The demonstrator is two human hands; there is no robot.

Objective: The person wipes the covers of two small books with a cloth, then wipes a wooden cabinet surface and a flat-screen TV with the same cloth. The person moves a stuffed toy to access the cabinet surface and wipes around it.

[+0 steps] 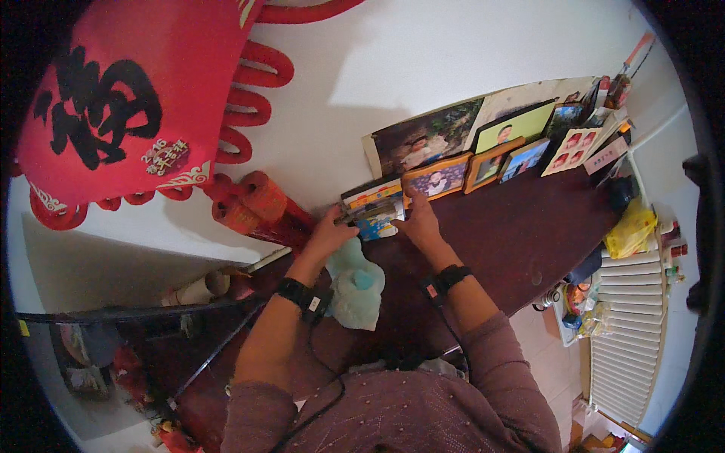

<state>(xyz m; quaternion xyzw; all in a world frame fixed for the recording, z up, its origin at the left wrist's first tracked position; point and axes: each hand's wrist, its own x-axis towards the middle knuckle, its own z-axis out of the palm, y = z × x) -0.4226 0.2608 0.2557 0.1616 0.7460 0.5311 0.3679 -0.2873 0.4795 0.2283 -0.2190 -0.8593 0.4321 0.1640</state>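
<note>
My left hand (330, 232) is at the left edge of a small picture (376, 209) with a bright blue lower part, its thumb in front and its fingers behind. At the right edge of that picture is my right hand (422, 223). Its thumb touches the picture, and its raised forefinger overlaps an orange-framed photo (439, 181); whether it grips either is unclear. The small picture leans near the wall on a dark red-brown tabletop (481, 243). Below my left hand lies a pale teal plush toy (357, 289), partly covered by the forearm.
Red cylindrical ornaments (266, 204) stand left of my hands, under a large red hanging decoration (130, 102) with black lettering. Framed photos (524, 158) and cards line the wall rightward. A yellow plastic bag (631, 229) rests near a white radiator (626, 328). Cables hang from both wrist straps.
</note>
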